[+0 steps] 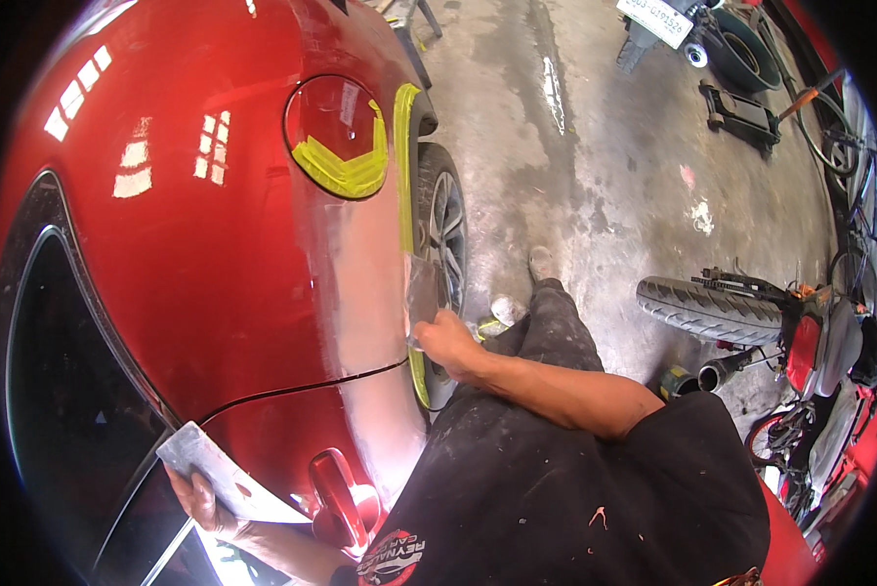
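My left hand (204,503) grips a flat grey-white mixing board (226,474) by its edge, over the car's rear side window and beside the red door handle (339,496). My right hand (446,344) is closed around a flat grey spreader (422,291), held upright against the edge of the wheel arch. A pale, dull filler patch (365,283) runs down the red car panel (233,273) next to it. Yellow-green masking tape (406,146) lines the arch, and more tape covers part of the round fuel flap (333,127). The spreader's lower part is hidden by my fingers.
The car's rear wheel (444,220) stands just beyond the arch. On the right is a motorcycle with its rear tyre (712,311) towards me. A floor jack (741,115) and a second motorcycle's plate (655,21) are farther off on the concrete floor (605,176).
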Available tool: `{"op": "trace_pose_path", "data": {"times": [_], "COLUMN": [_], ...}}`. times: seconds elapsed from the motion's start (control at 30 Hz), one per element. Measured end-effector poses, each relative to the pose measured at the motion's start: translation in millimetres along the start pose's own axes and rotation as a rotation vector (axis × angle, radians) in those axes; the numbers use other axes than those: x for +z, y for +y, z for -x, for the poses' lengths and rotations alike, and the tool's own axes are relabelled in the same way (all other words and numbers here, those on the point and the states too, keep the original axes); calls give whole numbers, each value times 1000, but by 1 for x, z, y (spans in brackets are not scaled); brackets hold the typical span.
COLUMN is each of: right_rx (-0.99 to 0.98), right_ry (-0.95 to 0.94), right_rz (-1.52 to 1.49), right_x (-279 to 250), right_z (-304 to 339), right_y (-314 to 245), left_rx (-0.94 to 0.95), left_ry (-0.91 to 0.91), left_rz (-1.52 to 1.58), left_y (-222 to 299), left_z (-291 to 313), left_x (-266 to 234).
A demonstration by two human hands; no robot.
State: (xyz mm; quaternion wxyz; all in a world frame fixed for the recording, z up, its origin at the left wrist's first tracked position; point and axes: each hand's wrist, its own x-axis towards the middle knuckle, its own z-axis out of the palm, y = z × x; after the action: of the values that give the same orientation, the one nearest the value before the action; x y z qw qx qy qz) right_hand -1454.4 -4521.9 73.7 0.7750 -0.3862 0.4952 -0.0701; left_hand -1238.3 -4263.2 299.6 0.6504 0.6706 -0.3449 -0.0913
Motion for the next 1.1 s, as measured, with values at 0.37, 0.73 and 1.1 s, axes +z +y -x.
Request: {"op": "trace_pose_path", "data": {"times": [0.37, 0.73, 1.1], "right_rx": [-85, -455, -484], "right_ry": [83, 351, 250], "right_rz": [161, -606, -730], "right_x": [-31, -187, -182], "right_z": [86, 58, 65], "right_y": [-107, -53, -65], "left_rx": [-61, -221, -283], "left_ry": [-76, -87, 260], "left_rz": [81, 155, 347], "left_y": [12, 28, 51], "left_z": [-6, -9, -4], "left_x": [29, 48, 110]}}
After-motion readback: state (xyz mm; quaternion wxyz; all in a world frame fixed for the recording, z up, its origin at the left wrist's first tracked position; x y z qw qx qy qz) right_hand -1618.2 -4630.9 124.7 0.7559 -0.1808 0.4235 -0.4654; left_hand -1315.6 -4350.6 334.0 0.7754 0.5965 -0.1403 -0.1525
